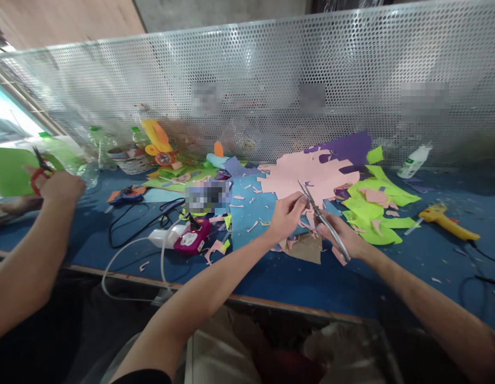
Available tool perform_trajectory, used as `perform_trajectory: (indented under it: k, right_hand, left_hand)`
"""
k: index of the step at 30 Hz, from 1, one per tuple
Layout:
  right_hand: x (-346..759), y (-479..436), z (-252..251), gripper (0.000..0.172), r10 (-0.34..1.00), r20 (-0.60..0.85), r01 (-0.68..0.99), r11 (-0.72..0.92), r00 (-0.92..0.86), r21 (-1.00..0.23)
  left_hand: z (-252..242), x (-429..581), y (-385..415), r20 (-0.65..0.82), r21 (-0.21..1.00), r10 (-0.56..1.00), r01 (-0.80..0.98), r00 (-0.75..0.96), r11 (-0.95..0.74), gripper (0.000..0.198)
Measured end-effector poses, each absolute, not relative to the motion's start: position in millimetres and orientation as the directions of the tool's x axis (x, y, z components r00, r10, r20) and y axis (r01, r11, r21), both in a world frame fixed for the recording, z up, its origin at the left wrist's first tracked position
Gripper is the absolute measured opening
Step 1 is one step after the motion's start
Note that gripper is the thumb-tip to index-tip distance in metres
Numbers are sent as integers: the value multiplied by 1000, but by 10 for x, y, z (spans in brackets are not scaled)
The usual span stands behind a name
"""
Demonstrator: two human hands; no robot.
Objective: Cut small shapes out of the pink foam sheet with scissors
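Observation:
My right hand point(341, 232) is closed around a pair of metal scissors point(331, 229), whose blades point up and away past my left fingertips. My left hand point(286, 213) pinches at the blades, with what looks like a small piece of pink paper point(310, 217) between the hands; my fingers hide most of it. Behind them lies a large pink sheet point(295, 173) with a jagged, cut edge. Blue paper point(247, 218) strewn with pink scraps is under my left hand. A brown piece of card point(305, 248) sits below both hands.
At left, another person's hand point(61, 186) holds red-handled scissors point(40, 176) by green paper point(11, 170). A magenta power socket point(191, 237) trails cords. Yellow-green paper point(371, 208), a yellow glue gun point(449, 221) and a white bottle point(414, 161) are at right. A perforated metal panel point(263, 69) stands behind.

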State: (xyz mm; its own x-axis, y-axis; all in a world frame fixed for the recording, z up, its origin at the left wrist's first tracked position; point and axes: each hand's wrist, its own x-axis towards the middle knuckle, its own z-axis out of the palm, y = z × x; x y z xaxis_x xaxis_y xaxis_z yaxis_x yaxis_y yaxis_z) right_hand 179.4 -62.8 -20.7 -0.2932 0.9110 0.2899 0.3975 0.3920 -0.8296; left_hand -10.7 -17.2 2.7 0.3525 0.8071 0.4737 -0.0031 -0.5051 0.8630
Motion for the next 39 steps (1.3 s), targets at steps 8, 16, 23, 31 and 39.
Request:
perform_trajectory:
  k: [8, 16, 23, 31, 39]
  right_hand:
    - [1800, -646, -182, 40, 902, 278, 417, 404, -331, -814]
    - [1876, -600, -282, 34, 887, 310, 407, 438, -343, -802]
    - [1851, -634, -192, 37, 870, 335, 447, 477, -362, -757]
    - [1905, -592, -290, 33, 884, 309, 431, 445, -351, -785]
    - [1864, -604, -273, 35, 873, 355, 450, 479, -334, -754]
  left_hand:
    - [55, -107, -198, 429, 879, 823, 40, 372, -476, 47]
    - [54, -112, -181, 443, 874, 816, 24, 370, -485, 44]
    - [39, -106, -182, 477, 858, 807, 15, 348, -513, 46]
    - [17, -120, -153, 468, 850, 804, 65, 367, -523, 46]
    - [12, -123, -158, 460, 854, 809, 64, 366, -515, 45]
